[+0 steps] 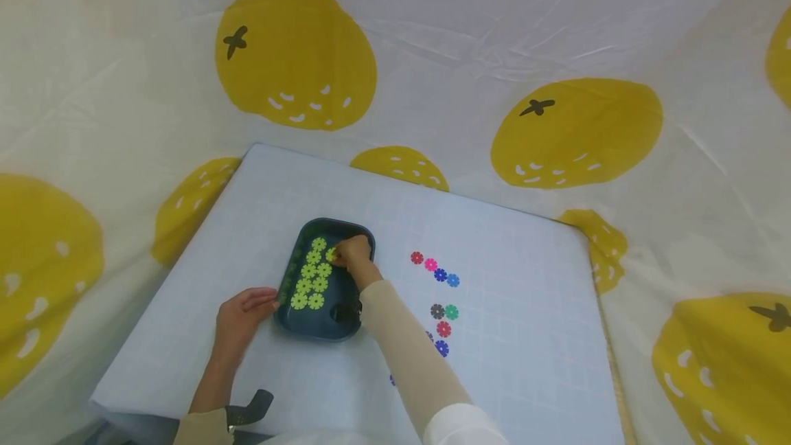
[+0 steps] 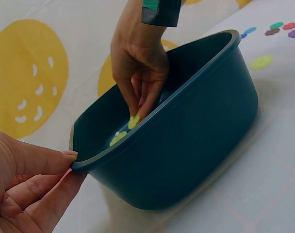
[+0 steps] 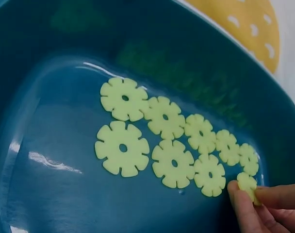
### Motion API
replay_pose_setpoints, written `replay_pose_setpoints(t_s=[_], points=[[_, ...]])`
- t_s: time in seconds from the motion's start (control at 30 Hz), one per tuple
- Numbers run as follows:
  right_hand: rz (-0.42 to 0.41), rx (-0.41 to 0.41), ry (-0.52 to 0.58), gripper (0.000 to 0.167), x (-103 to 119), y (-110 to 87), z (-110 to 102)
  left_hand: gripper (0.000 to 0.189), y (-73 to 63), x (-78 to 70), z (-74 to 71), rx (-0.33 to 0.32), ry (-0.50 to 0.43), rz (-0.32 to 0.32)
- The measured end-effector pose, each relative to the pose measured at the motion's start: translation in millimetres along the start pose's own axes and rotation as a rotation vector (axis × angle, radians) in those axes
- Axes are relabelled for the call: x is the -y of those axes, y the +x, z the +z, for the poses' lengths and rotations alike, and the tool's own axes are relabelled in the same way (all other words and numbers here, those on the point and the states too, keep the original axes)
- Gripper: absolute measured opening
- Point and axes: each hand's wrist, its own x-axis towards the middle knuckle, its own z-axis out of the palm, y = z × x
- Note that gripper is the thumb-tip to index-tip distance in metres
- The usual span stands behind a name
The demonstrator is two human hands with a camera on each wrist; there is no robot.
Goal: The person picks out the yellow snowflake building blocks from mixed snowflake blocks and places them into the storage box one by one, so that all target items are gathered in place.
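Observation:
A dark teal plastic basin (image 1: pixel 324 333) stands on the white-covered table. My left hand (image 1: pixel 242 316) pinches its rim at the near left corner, thumb above and fingers below, as the left wrist view (image 2: pixel 33 177) shows. Inside the basin, my right hand (image 1: pixel 353 253) pinches a yellow-green notched plastic disc (image 3: pixel 246 186) between thumb and fingers, at the far end of a row. Several more such discs (image 3: pixel 122 148) lie flat on the basin floor in two rows, some with edges touching.
Right of the basin lie several loose discs: red (image 1: pixel 417 257), pink (image 1: pixel 430 264), blue (image 1: pixel 454 280), grey (image 1: pixel 437 311) and green (image 1: pixel 452 312). A yellow disc (image 2: pixel 261 62) lies outside the basin. Behind the table hangs a white cloth (image 1: pixel 432 88) with yellow fruit prints.

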Motion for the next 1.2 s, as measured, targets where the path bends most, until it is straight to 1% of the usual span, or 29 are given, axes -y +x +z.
replay_pose_setpoints(t_s=[0.17, 0.27, 0.4, 0.57, 0.8, 0.97, 1.07, 1.2], points=[[-0.016, 0.002, -0.027, 0.051, 0, -2.2, 0, 0.035, 0.5, 3.1, 0.0, 0.0, -0.001, 0.01], [-0.017, 0.013, -0.033, 0.052, 1, -4.8, -2, 0.035, 1.0, 4.7, 0.3, -0.004, 0.003, 0.017], [-0.011, 0.021, -0.029, 0.058, 3, -9.1, -6, 0.034, 1.4, 5.7, 0.6, -0.007, 0.011, 0.017], [-0.017, 0.022, -0.05, 0.055, 5, -11.9, -8, 0.034, 2.4, 5.4, 0.5, -0.002, 0.02, 0.006], [-0.06, 0.008, -0.081, 0.048, 5, -19.1, -9, 0.034, 2.1, 2.5, 1.5, -0.008, 0.047, -0.007], [-0.086, -0.001, -0.139, 0.045, 6, -26.4, -12, 0.034, 1.9, 2.8, 2.7, -0.011, 0.054, -0.001], [-0.096, 0.015, -0.161, 0.043, 8, -29.7, -16, 0.033, 1.6, 3.2, 2.1, -0.014, 0.043, 0.004], [-0.09, 0.067, -0.114, 0.044, 11, -30.7, -24, 0.033, 1.0, 3.0, 1.2, -0.014, 0.021, 0.011]])
